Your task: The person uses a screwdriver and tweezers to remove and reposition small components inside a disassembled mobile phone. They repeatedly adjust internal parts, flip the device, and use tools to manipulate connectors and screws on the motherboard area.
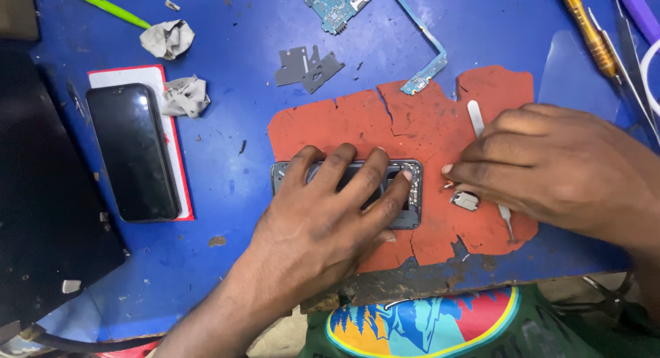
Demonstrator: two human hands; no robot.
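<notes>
Bench: blue worktop [227, 165], scuffed, cracked red mat [426, 124] in the middle.
Left hand [323, 214]: fingers spread flat, pressing down on opened phone body [412, 193] — gripping nothing.
Right hand [550, 165]: fingers pinched on metal tweezers [476, 119], tips near phone's right end.
Phone body: on the mat, long axis left–right, open side up.
Progress: apparently well into disassembly — circuit board [337, 4] already out, small part [465, 200] loose beside it; refitting or further stripping left.
Outward: intact black phone [134, 152] far left, screwdriver [588, 31] upper right.
</notes>
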